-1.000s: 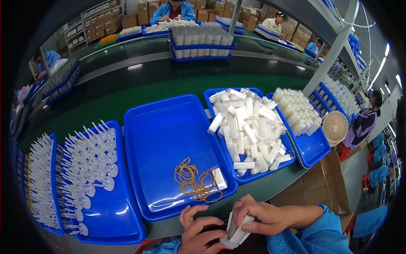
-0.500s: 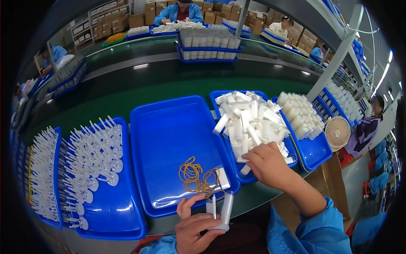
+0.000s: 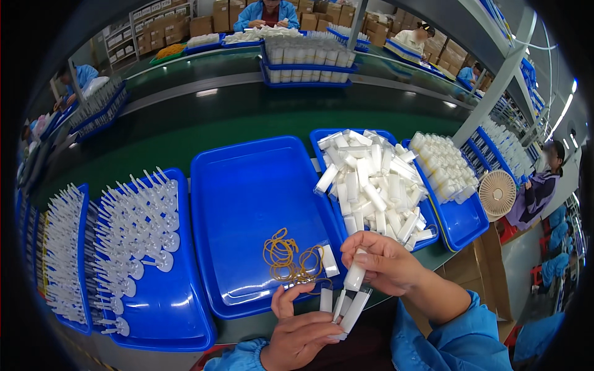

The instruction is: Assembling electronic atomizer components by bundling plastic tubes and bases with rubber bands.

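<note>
Low in front of me, my left hand [image 3: 302,332] is closed around a white plastic stand with a thin upright post [image 3: 339,304]. White wrapped cylinders [image 3: 355,313] stand beside that post. Between the fingertips of my right hand [image 3: 391,267] is a single white cylinder [image 3: 354,277], tilted, its lower end close to the post. Fingers hide the stand's base. Behind my right hand, a blue tray [image 3: 317,137] holds a heap of white cylinders in clear wrap [image 3: 376,176].
A blue tray [image 3: 247,191] in the middle carries tan rubber bands [image 3: 281,255] and one white piece [image 3: 329,260]. To the left, another blue tray [image 3: 167,309] bears upright stands [image 3: 139,216]. At right are capped cylinders [image 3: 442,164] and a fan [image 3: 497,193]. Co-workers sit beyond the belt.
My right hand has come back from the heap with a white cylinder, toward my left hand. The left hand has shifted slightly right, and its stand tilts more.
</note>
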